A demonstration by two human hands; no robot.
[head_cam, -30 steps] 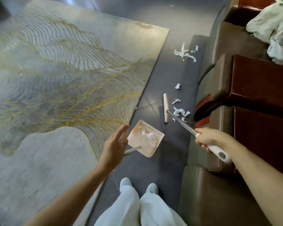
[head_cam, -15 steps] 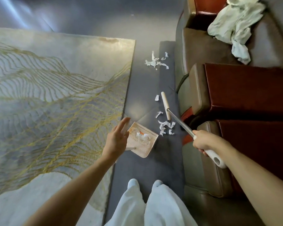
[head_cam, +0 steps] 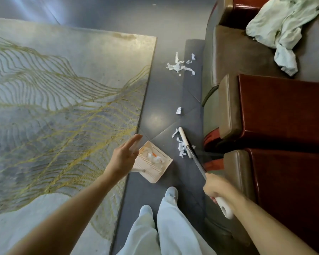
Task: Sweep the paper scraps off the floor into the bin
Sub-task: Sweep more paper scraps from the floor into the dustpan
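Gripping one broom at its white handle end with the right hand, fingers wrapped round. Ahead of that grip and leftward, the broom head, long axis pointing away. Left of the grip, holding the left hand straight-fingered, clasping nothing, over one dustpan with scraps inside. Beside the head, one scrap clump; beyond, one lone scrap; farthest, one pile.

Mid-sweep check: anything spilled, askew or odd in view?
Torn paper scraps litter the floor between rug and sofa: a far cluster, one lone piece, a bunch against the broom head. A crumpled pale cloth lies heaped on the sofa seat.
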